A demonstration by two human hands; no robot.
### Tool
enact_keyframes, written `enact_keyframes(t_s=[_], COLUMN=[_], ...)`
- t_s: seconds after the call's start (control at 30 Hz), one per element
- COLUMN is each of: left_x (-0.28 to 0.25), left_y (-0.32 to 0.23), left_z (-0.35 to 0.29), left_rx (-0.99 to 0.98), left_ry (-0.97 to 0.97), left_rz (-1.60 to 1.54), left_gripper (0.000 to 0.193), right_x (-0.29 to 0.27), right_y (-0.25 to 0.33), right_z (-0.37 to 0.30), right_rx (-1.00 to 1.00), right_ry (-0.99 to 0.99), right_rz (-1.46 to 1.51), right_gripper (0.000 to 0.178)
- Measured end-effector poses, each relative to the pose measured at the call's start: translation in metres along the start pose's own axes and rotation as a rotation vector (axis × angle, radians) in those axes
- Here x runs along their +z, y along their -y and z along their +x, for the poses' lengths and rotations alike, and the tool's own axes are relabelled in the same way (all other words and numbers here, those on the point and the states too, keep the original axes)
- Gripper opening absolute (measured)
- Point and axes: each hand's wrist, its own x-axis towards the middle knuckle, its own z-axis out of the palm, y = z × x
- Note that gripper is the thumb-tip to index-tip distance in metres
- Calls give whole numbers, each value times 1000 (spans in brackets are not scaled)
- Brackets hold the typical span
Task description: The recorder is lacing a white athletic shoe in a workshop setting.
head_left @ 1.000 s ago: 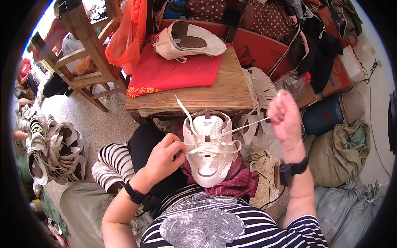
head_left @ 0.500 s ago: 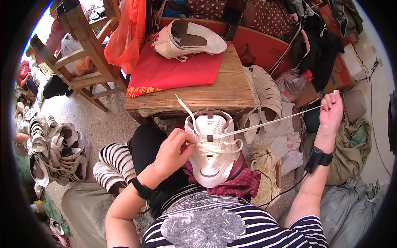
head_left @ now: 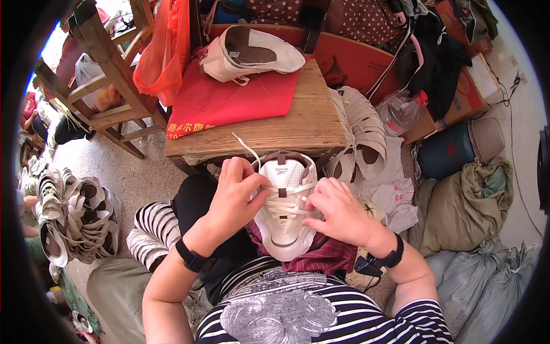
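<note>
Biggest thing in front of me is the wooden table (head_left: 312, 114), grainy planks with a roughly finished near edge. Toward its far edge a pale upper (head_left: 278, 65) lies on its side on a smooth red cloth (head_left: 243, 112). That cloth sits close to the table's left edge, so I figure a snag could drag both off.

The white shoe upper (head_left: 286, 238) I'm on is in my lap, just off the table's near edge, toe toward me, on a soft maroon striped cloth (head_left: 329, 255). That's a wobbly bed imo: one lopsided tug and the upper could twist or slide. It's pebbly mesh in the middle, smoother round the rounded toe, brown lining showing at the collar.

Hands: my left hand (head_left: 238, 192) is at the upper's left side, thumb and forefinger nearly together by the eyelets, can't tell if lace is pinched in there. My right hand (head_left: 341, 212) is half open on the other side, thumb and forefinger a bit apart, can't tell if they've caught any either.

Smallest is the flat, cream lace (head_left: 286, 212), zigzagging across the tongue. Uneven tension could leave a slack row, and a twist could make it lie lumpy.
</note>
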Motion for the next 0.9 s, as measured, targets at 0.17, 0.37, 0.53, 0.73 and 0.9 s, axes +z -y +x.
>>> enact_keyframes(t_s=[0.17, 0.37, 0.53, 0.73, 0.9], left_x=[-1, -30, -60, -93, -54], left_y=[2, 24, 66, 129, 71], left_z=[-5, -26, -52, -89, -62], left_rx=[88, -76, -245, -547, -361], left_ry=[-110, -277, -350, -541, -532], left_rz=[98, 144, 152, 97, 258], left_gripper=[16, 16, 10, 7, 13], right_x=[4, -12, -14, -8, -2], right_y=[-3, -16, -17, -5, -6], right_z=[-1, 1, 8, 19, 28], right_rx=[31, 56, 70, 213, 65], right_ry=[20, 76, 32, -51, -147], right_rz=[12, 231, 221, 458, 223], right_gripper=[20, 15, 18, 20, 20])
